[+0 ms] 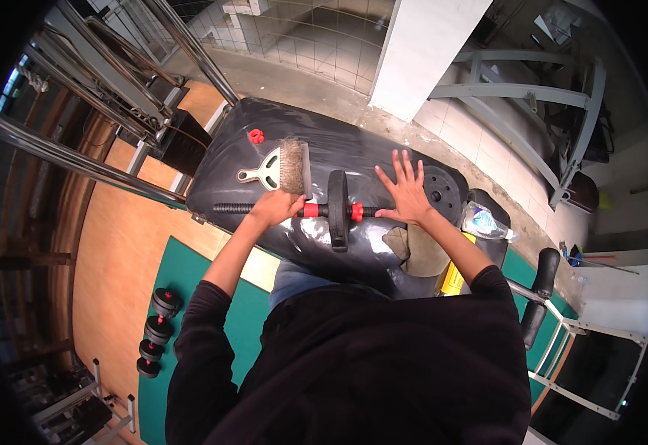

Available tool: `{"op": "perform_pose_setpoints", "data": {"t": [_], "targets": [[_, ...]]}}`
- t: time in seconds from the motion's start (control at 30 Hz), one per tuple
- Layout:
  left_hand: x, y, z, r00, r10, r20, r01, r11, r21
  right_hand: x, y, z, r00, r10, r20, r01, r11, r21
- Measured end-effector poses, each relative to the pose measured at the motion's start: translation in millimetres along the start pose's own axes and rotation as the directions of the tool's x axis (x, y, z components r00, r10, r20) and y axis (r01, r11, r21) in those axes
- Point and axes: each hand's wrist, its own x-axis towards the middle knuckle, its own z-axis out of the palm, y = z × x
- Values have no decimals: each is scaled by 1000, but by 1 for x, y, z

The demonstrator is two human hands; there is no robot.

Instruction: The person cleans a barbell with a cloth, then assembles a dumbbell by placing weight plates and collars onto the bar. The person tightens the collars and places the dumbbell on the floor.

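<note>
On the black, shiny padded surface (224, 167) in front of me lies a dumbbell bar (233, 209) with threaded ends. One black weight plate (338, 222) stands upright on it, with a red collar nut (357, 212) against its right side. My left hand (273, 208) is closed round the bar, left of the plate. At the bar's right end my right hand (408, 196) is open, fingers spread, its thumb close to the thread; whether it touches I cannot tell. Behind that hand a loose black plate (454, 194) lies flat, partly covered.
A brush (292, 167) with a cream handle and a loose red nut (256, 136) lie beyond my left hand. Near my right forearm are a khaki cloth (424, 254), a plastic bottle (487, 222) and a yellow item (453, 280). Several dumbbells (159, 330) rest on the green mat (198, 271).
</note>
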Motion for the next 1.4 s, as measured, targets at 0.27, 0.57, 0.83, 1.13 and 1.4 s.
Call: {"op": "perform_pose_setpoints", "data": {"t": [0.27, 0.57, 0.83, 1.13, 1.4], "targets": [[2, -5, 6, 1000, -2, -14, 2, 1000, 21, -1, -10, 6, 997, 82, 3, -82, 995, 55], [1, -1, 6, 998, 17, -60, -17, 1000, 1, 17, -13, 0, 977, 209, 28, -211, 959, 191], [1, 10, 9, 995, -41, -96, 43, 999, 14, 37, -46, 5, 994, -77, -78, 106, 852, 513], [4, 20, 28, 988, -121, -99, 105, 982, -158, -3, -22, 8, 933, 195, 301, -327, 810, 488], [16, 14, 25, 997, -32, -76, 25, 995, -93, 9, -10, 7, 674, 189, 714, -681, 532, 503]]}}
